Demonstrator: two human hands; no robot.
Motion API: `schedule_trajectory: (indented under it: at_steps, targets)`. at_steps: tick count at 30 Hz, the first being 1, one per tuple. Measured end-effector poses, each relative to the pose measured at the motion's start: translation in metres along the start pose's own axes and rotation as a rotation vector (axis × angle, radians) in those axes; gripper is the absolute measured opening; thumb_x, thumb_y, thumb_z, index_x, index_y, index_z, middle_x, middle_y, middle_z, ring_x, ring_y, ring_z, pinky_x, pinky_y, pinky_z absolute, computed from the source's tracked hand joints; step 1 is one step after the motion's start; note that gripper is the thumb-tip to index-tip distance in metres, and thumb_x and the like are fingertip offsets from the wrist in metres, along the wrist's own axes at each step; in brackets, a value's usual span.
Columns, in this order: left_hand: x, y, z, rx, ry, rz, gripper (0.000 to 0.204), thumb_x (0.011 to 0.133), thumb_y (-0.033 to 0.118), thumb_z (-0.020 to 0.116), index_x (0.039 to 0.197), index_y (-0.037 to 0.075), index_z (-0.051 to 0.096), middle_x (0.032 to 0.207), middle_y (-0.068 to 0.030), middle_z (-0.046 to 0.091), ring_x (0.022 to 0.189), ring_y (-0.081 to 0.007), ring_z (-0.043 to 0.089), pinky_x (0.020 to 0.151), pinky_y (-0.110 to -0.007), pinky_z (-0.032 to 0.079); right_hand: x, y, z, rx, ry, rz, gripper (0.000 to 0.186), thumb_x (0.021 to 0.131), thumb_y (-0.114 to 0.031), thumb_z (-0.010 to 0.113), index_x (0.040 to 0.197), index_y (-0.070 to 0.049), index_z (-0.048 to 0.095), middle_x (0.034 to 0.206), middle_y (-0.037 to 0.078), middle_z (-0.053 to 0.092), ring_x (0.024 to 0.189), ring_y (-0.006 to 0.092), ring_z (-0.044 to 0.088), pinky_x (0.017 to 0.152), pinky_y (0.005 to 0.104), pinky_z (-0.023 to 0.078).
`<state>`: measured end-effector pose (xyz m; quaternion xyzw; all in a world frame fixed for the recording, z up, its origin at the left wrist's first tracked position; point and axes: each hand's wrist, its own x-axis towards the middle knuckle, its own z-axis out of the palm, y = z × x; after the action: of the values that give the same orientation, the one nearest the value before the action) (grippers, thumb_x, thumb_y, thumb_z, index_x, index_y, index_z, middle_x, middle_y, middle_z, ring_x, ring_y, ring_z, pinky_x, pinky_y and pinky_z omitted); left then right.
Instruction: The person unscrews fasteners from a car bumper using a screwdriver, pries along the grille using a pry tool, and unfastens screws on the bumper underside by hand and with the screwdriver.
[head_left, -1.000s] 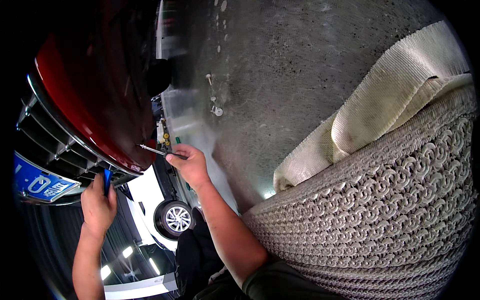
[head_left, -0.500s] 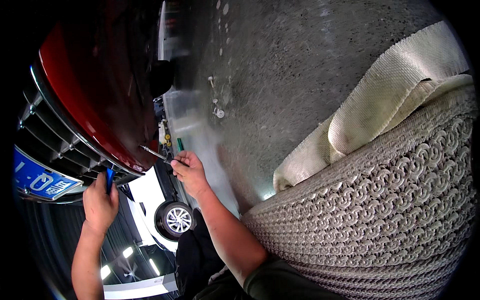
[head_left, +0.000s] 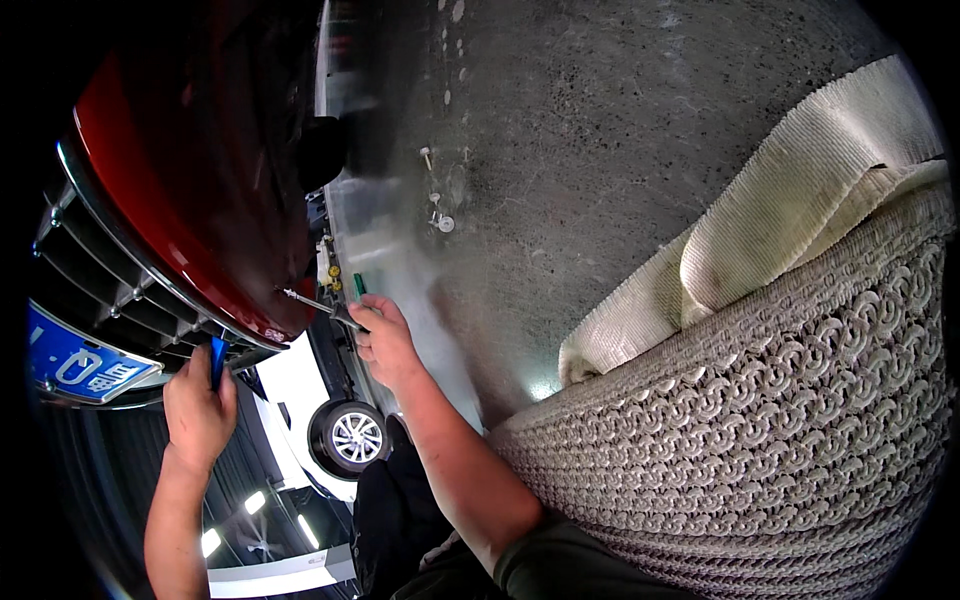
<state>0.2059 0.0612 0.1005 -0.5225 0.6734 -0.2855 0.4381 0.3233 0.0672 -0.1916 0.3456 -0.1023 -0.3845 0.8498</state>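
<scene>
While the left hand (head_left: 200,405) is bracing: its fingers are pinching the blue tool (head_left: 217,364), whose tip is ending at the edge of the grille (head_left: 120,297), between plate (head_left: 82,360) and screwdriver (head_left: 316,304).
Right hand (head_left: 386,340): thumb and fingers are pinching the screwdriver's handle; from where I am standing, I cannot tell how firmly.
Screwdriver tip: it is pointing at the near end of the red panel (head_left: 150,190); whether it is seating in anything or merely touching is not showing.
Paint: if the tip is seating badly, a twist or hard push could be sending it skating, and a scratch would be the likely result.
Chrome strip (head_left: 128,250): the blue tool is standing just beside it; too much leverage, in my judgement, could be marking the strip or cracking the grille.
Both hands: they are working close together, so a slipping shaft could be striking the left knuckles.
Floor (head_left: 570,150): small fasteners (head_left: 446,224) are lying loose, well apart from the hands; a careless foot could be scattering them.
</scene>
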Motion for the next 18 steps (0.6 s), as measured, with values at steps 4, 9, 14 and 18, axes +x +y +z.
schedule_trajectory:
  at_steps: [4, 9, 14, 18]
  targets:
    - [0.003, 0.003, -0.002, 0.026, 0.010, 0.025, 0.028, 0.086, 0.002, 0.067, 0.112, -0.007, 0.058, 0.080, -0.0303, 0.064, 0.073, -0.0511, 0.064, 0.063, -0.054, 0.052, -0.003, 0.017, -0.004, 0.101, -0.077, -0.081, 0.031, 0.099, -0.022, 0.073, 0.121, -0.011, 0.054, 0.092, -0.001, 0.058, 0.055, 0.0051, 0.043, 0.045, 0.0227, 0.031]
    - [0.005, 0.005, 0.002, -0.008, -0.001, -0.008, 0.027, 0.087, 0.003, 0.067, 0.110, -0.007, 0.058, 0.082, -0.0310, 0.064, 0.074, -0.0518, 0.064, 0.064, -0.056, 0.052, -0.001, 0.021, -0.012, 0.013, -0.073, -0.128, 0.025, 0.103, -0.028, 0.068, 0.118, -0.012, 0.056, 0.090, 0.005, 0.065, 0.057, 0.0055, 0.047, 0.046, 0.0222, 0.035]
    - [0.002, -0.001, 0.001, 0.001, 0.008, 0.020, 0.030, 0.087, 0.003, 0.067, 0.114, -0.007, 0.058, 0.082, -0.0318, 0.064, 0.074, -0.0521, 0.064, 0.063, -0.056, 0.052, -0.003, -0.011, 0.003, -0.028, 0.004, 0.027, 0.027, 0.103, -0.032, 0.067, 0.118, -0.012, 0.057, 0.089, 0.007, 0.067, 0.058, 0.0062, 0.050, 0.050, 0.0232, 0.038]
    - [0.001, -0.006, 0.000, 0.005, -0.017, 0.036, 0.032, 0.087, 0.002, 0.066, 0.117, -0.008, 0.057, 0.083, -0.0319, 0.064, 0.073, -0.0519, 0.064, 0.063, -0.055, 0.052, -0.011, 0.001, 0.014, 0.243, 0.000, -0.073, 0.028, 0.103, -0.027, 0.068, 0.122, -0.011, 0.056, 0.095, 0.005, 0.067, 0.067, 0.0101, 0.056, 0.057, 0.0264, 0.044]
